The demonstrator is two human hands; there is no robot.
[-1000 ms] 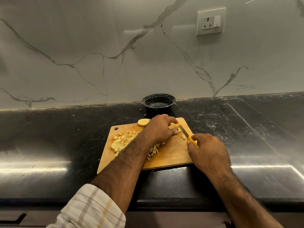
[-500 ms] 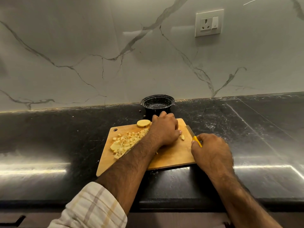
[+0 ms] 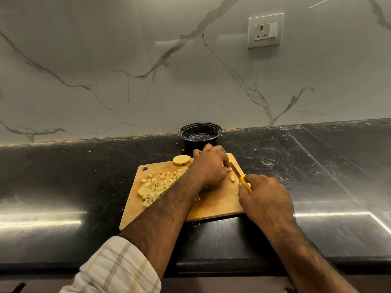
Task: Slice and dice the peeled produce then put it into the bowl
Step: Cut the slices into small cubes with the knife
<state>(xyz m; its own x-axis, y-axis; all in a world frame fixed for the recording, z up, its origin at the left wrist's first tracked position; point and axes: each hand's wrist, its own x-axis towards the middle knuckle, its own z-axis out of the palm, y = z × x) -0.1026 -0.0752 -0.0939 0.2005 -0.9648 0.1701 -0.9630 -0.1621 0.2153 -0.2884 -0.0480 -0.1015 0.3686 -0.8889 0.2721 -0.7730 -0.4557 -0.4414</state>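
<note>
A wooden cutting board (image 3: 213,205) lies on the black counter. A heap of pale yellow diced pieces (image 3: 157,183) covers its left part, and a round slice (image 3: 181,160) sits at its far edge. My left hand (image 3: 210,166) lies curled over strips of produce near the board's far right, mostly hiding them. My right hand (image 3: 264,196) grips a yellow-handled knife (image 3: 241,177), its blade pointing toward the left fingers. One loose piece (image 3: 232,178) lies beside the blade. A black bowl (image 3: 200,134) stands behind the board by the wall.
The dark glossy counter (image 3: 74,176) stretches left and right of the board. A marble wall rises just behind the bowl, with a white socket (image 3: 265,30) high on the right. The counter's front edge runs under my forearms.
My left hand shifted slightly toward the far right of the board over the strips. The knife in my right hand came back in beside the left fingers after drawing off to the right.
</note>
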